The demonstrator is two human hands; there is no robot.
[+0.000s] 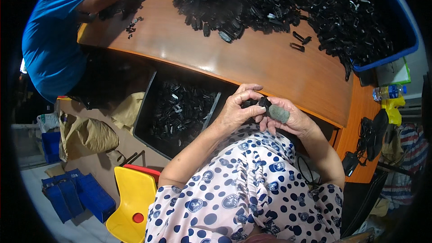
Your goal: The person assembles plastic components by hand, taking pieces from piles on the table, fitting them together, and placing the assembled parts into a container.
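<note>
At the table's near edge, just above my lap, both my hands come together around a small black plastic part [264, 102]. My left hand [238, 108] pinches it between thumb and fingers. My right hand [294, 119] is closed around its other side, the fingers curled under. A grey-green rounded pad [278, 114] sits at my right thumb; whether it is a thumb cover or a held piece I cannot tell. The part's exact shape is mostly hidden by my fingers. Left of my left forearm stands a black crate [145, 108] full of similar black parts.
A big heap of black parts [238, 6] covers the far side of the wooden table [216, 58]. A blue bin [411, 47] of them stands far right, near a bottle [388, 92]. A co-worker in blue [54, 54] sits far left. A yellow chair [130, 198] stands near left.
</note>
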